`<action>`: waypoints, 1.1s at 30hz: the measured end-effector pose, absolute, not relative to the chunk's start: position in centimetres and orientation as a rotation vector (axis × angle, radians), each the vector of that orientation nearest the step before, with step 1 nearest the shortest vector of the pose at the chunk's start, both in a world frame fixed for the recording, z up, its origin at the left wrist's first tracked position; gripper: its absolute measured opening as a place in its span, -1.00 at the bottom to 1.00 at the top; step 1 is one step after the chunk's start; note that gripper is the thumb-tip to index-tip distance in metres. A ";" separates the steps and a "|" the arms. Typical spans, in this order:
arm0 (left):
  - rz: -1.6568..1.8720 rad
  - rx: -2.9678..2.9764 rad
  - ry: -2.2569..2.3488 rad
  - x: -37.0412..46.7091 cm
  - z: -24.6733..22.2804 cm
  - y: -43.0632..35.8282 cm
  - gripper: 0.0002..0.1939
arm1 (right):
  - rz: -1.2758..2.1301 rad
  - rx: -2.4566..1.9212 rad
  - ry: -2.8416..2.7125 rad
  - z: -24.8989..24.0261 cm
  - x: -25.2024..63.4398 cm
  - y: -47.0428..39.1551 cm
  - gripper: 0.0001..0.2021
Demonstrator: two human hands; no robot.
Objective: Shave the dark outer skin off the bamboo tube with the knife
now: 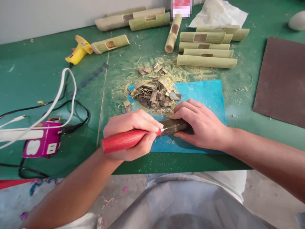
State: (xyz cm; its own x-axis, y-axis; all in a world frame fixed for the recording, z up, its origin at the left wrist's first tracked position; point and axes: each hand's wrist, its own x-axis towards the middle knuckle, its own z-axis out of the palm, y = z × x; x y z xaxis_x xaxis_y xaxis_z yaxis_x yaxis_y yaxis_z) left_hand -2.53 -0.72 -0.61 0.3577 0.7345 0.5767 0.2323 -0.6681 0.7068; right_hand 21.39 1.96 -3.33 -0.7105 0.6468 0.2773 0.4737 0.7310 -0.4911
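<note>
A red-handled tool [124,140] is gripped in my left hand [133,133], its metal end touching a dark bamboo tube [170,126]. Wrapped over the tube's right end, my right hand [201,127] holds it down on a blue sheet [202,92]. Light scratch marks show on the tube near the tool; the tool's tip is too small to make out. Just beyond my hands lies a heap of cut bamboo pieces [154,93], with shavings around it.
Bamboo tubes with cut openings [207,61] lie at the back, beside a white crumpled bag [218,14]. At left are a yellow glue gun [79,51], a ruler [91,78], cables and a purple power block [44,141]. A brown sheet [281,79] lies right.
</note>
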 end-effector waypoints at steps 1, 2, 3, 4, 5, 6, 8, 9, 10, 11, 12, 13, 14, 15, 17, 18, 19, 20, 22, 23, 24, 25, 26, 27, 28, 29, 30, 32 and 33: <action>1.281 2.103 0.837 -2.6 -0.6 -0.7 -0.86 | 0.547 -0.857 -2.500 -3.3 21.4 2.0 -0.72; 1.276 2.089 0.842 -2.6 -0.7 -0.7 -0.87 | 0.548 -0.858 -2.500 -3.3 21.4 2.0 -0.72; 1.269 2.065 0.856 -2.7 -0.7 -0.7 -0.89 | 0.545 -0.859 -2.500 -3.3 21.3 2.0 -0.72; 1.256 2.038 0.870 -2.7 -0.7 -0.6 -0.91 | 0.540 -0.861 -2.500 -3.2 21.3 2.0 -0.72; 1.242 2.012 0.879 -2.7 -0.8 -0.6 -0.92 | 0.534 -0.862 -2.500 -3.2 21.3 2.0 -0.73; 1.230 1.992 0.883 -2.8 -0.8 -0.5 -0.94 | 0.532 -0.860 -2.499 -3.2 21.2 2.0 -0.73; 1.225 1.990 0.872 -2.7 -0.9 -0.4 -0.94 | 0.532 -0.859 -2.494 -3.2 21.2 2.0 -0.72; 1.234 2.019 0.854 -2.7 -0.9 -0.4 -0.95 | 0.535 -0.859 -2.494 -3.3 21.2 1.9 -0.72; 1.242 2.061 0.835 -2.7 -0.9 -0.3 -0.95 | 0.539 -0.860 -2.492 -3.3 21.2 1.9 -0.72; 1.245 2.113 0.814 -2.7 -0.9 -0.3 -0.96 | 0.544 -0.862 -2.492 -3.3 21.2 1.9 -0.73; 1.245 2.170 0.790 -2.6 -0.9 -0.3 -0.95 | 0.549 -0.862 -2.492 -3.4 21.3 1.9 -0.75; 1.249 2.222 0.762 -2.6 -0.9 -0.3 -0.94 | 0.554 -0.862 -2.491 -3.4 21.3 1.8 -0.76; 1.253 2.263 0.736 -2.6 -0.9 -0.3 -0.93 | 0.559 -0.861 -2.489 -3.4 21.3 1.8 -0.76; 1.257 2.289 0.724 -2.7 -0.8 -0.3 -0.92 | 0.561 -0.860 -2.486 -3.3 21.3 1.8 -0.76; 1.242 2.326 0.730 -2.7 -0.6 -0.4 -0.89 | 0.565 -0.862 -2.485 -3.2 21.2 1.7 -0.77; 1.221 2.347 0.740 -2.7 -0.5 -0.5 -0.88 | 0.569 -0.866 -2.486 -3.2 21.2 1.7 -0.77; 1.188 2.378 0.745 -2.8 -0.3 -0.6 -0.87 | 0.575 -0.871 -2.488 -3.1 21.2 1.7 -0.78; 1.145 2.417 0.744 -2.8 -0.1 -0.6 -0.85 | 0.577 -0.877 -2.489 -3.1 21.1 1.6 -0.78; 1.074 2.490 0.713 -2.7 0.2 -0.7 -0.82 | 0.572 -0.888 -2.490 -3.0 21.1 1.6 -0.77; 1.054 2.504 0.708 -2.6 0.3 -0.8 -0.81 | 0.562 -0.888 -2.488 -3.0 21.1 1.6 -0.77; 1.050 2.495 0.712 -2.6 0.3 -0.8 -0.81 | 0.550 -0.887 -2.485 -3.0 21.1 1.6 -0.76; 1.061 2.468 0.730 -2.6 0.3 -0.8 -0.81 | 0.541 -0.886 -2.483 -3.0 21.2 1.6 -0.75; 1.076 2.436 0.748 -2.6 0.1 -0.7 -0.82 | 0.540 -0.883 -2.483 -3.1 21.2 1.7 -0.75; 1.097 2.401 0.767 -2.6 -0.1 -0.6 -0.82 | 0.544 -0.882 -2.483 -3.1 21.2 1.7 -0.74; 1.112 2.374 0.780 -2.7 -0.3 -0.5 -0.82 | 0.553 -0.882 -2.485 -3.1 21.2 1.7 -0.74; 1.122 2.364 0.768 -2.8 -0.6 -0.4 -0.82 | 0.565 -0.886 -2.488 -3.1 21.3 1.8 -0.73; 1.148 2.347 0.767 -2.9 -0.9 -0.3 -0.83 | 0.577 -0.886 -2.491 -3.1 21.3 1.8 -0.72; 1.173 2.336 0.747 -3.2 -1.3 -0.2 -0.84 | 0.586 -0.888 -2.493 -3.1 21.2 1.8 -0.71; 1.183 2.335 0.743 -3.3 -1.4 -0.3 -0.84 | 0.583 -0.889 -2.494 -3.1 21.2 1.8 -0.71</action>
State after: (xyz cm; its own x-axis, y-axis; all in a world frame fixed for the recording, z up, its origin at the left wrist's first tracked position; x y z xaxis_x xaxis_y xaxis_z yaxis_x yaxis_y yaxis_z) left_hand -3.32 -0.27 -1.38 0.4959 0.6258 0.6020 0.2708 -0.7702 0.5775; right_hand 21.23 1.84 -3.06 -0.7035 0.6656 0.2493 0.4860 0.7064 -0.5145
